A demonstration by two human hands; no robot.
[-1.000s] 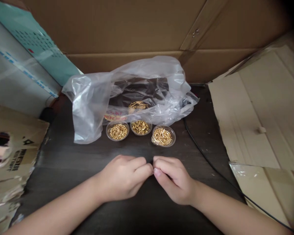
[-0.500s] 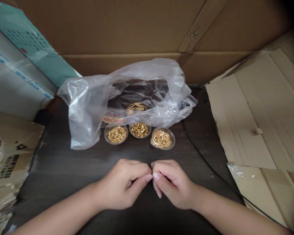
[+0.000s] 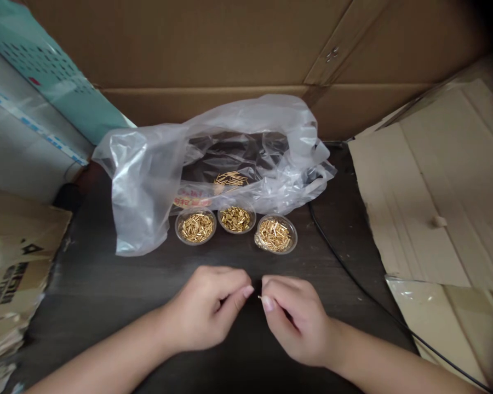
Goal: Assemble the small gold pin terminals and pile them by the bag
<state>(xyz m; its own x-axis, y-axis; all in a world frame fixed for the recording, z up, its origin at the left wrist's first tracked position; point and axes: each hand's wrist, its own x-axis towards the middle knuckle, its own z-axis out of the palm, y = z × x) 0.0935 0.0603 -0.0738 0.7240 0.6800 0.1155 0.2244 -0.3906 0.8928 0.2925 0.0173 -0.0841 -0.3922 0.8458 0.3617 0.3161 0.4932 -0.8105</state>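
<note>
Dark tabletop (image 3: 107,290) — three brass-pin cups (image 3: 235,219)

Right hand (image 3: 296,322) pinching brass pin (image 3: 260,298); left hand (image 3: 203,309) just beside; three clear cups (image 3: 235,219) beyond.

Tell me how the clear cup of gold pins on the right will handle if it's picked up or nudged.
The clear plastic cup looks thin-walled, so it is probably light and may flex if squeezed. Its low, wide shape suggests it won't tip easily when nudged. The loose gold pins look likely to slide and could spill if it's tilted, as no lid shows.
</note>
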